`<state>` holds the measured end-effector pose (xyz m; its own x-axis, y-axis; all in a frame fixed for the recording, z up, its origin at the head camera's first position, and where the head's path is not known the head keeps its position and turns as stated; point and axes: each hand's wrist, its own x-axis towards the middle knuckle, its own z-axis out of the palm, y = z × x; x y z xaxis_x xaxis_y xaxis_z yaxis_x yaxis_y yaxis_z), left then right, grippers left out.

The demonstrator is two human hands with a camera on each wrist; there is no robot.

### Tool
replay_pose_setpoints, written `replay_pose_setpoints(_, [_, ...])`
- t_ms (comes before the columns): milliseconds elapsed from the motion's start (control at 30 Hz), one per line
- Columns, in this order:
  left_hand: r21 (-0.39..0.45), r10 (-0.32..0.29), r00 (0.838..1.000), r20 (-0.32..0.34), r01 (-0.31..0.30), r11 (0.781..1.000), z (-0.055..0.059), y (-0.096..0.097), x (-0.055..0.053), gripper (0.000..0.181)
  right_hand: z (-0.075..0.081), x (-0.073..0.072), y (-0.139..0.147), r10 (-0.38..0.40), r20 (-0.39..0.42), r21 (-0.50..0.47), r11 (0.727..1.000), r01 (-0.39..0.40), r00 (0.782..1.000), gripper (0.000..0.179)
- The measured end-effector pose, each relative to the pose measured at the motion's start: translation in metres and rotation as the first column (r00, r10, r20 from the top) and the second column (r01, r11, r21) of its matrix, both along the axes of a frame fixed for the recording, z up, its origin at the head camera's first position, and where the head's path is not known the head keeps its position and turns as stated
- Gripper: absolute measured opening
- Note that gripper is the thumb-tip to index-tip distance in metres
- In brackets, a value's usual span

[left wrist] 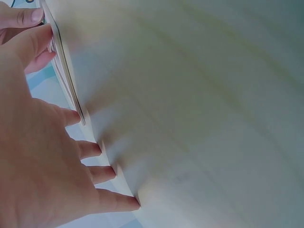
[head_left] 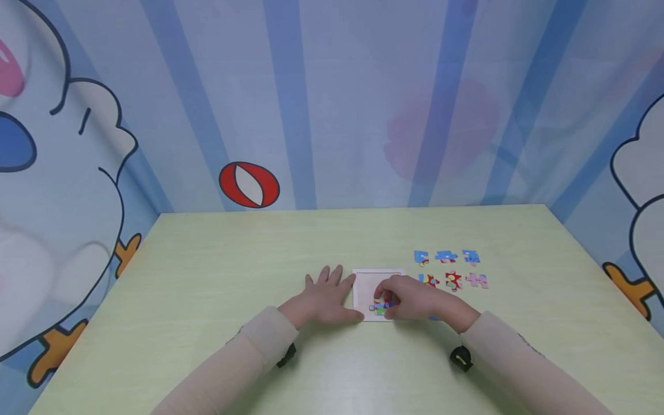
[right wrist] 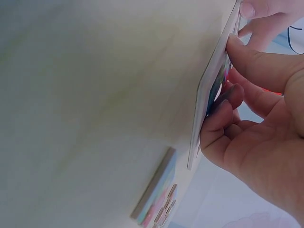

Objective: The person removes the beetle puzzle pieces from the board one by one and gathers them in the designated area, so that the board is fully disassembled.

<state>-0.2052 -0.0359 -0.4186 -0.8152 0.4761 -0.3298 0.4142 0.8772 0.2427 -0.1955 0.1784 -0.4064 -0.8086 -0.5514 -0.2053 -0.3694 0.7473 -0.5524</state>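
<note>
A white puzzle board lies on the table in front of me. My left hand is spread flat at its left side, with thumb and index fingertip at the board's edge; the left wrist view shows its other fingertips on the tabletop. With curled fingers my right hand pinches a colourful jigsaw piece low over the board's lower part. The fingers hide much of the piece. In the right wrist view, the right thumb and fingers are right at the board's surface.
Several loose jigsaw pieces lie in rows right of the board, among them a blue piece, a red one and a pink one. Another blue piece shows partly below the right wrist. A printed curtain stands behind the table.
</note>
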Motion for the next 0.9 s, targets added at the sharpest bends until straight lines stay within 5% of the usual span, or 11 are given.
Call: replay_pose_setpoints(900, [-0.005,0.003,1.0,0.002,-0.003,1.0,0.002,0.001,0.001,0.087,-0.005,-0.006,0.013,0.06,0.047,-0.135,0.989,-0.053,0.997,0.014])
